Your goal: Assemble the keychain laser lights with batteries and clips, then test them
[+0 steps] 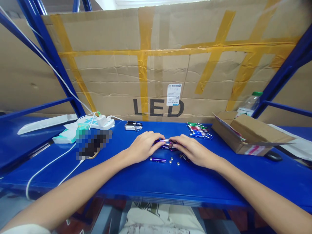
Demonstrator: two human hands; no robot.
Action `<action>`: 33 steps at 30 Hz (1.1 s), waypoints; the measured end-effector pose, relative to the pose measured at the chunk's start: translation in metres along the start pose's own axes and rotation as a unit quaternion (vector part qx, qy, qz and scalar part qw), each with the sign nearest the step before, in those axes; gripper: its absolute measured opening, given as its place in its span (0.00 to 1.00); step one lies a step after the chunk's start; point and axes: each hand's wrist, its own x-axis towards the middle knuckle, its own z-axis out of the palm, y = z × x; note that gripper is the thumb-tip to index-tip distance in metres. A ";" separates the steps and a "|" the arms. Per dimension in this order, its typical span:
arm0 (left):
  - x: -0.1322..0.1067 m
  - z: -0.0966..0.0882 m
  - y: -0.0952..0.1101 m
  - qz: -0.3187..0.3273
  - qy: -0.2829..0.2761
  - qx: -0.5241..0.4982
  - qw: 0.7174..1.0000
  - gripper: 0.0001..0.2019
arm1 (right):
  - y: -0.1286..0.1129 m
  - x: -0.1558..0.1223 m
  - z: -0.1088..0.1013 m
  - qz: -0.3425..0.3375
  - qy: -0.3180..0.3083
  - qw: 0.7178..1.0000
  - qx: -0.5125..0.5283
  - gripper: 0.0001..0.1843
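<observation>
My left hand (143,148) and my right hand (191,149) meet over the middle of the blue table (146,182). Between their fingertips lies a slim purple penlight (166,140) with a silver section, pinched from both sides. More purple penlights (168,147) rest just beneath it, partly covered by the fingers. A separate purple tube (158,160) lies nearer to me, below my left hand. Several small silver button cells (171,159) are scattered to its right. Some dark object under my right palm (184,158) is mostly hidden.
At the back lie black and silver penlights (133,125), with green, red and blue ones (198,130) farther right. An open cardboard box (243,133) and a black mouse (273,156) are at right. A phone (94,146), tissues (67,134) and power strip (98,122) sit left.
</observation>
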 end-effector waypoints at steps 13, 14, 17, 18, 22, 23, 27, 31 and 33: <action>-0.003 -0.005 0.002 0.034 -0.028 -0.057 0.997 0.11 | -0.006 0.001 0.001 0.006 0.022 0.999 0.038 0.21; -0.003 -0.005 0.002 0.040 -0.026 -0.059 0.997 0.11 | -0.007 0.001 0.002 0.011 0.031 0.999 0.040 0.21; -0.003 -0.005 0.001 0.058 -0.021 -0.063 0.996 0.11 | -0.010 0.001 0.005 0.030 0.063 0.996 0.059 0.22; -0.003 -0.005 0.000 0.064 -0.020 -0.065 0.996 0.11 | -0.010 0.001 0.006 0.039 0.070 0.994 0.073 0.22; -0.002 -0.005 -0.002 0.083 -0.036 -0.055 0.994 0.12 | -0.009 0.002 0.010 0.095 0.064 0.984 0.135 0.25; -0.002 -0.005 -0.002 0.090 -0.049 -0.046 0.994 0.13 | -0.008 0.003 0.009 0.105 0.068 0.981 0.146 0.26; -0.002 -0.003 0.001 0.077 -0.087 -0.023 0.993 0.16 | -0.003 0.005 0.004 0.109 0.110 0.980 0.123 0.24; -0.001 -0.004 0.001 0.025 -0.074 -0.003 0.997 0.17 | 0.009 0.003 -0.003 0.105 0.092 0.990 -0.013 0.23; 0.000 -0.004 -0.002 0.004 -0.062 0.001 0.998 0.16 | 0.015 0.000 -0.004 0.080 0.055 0.993 -0.062 0.22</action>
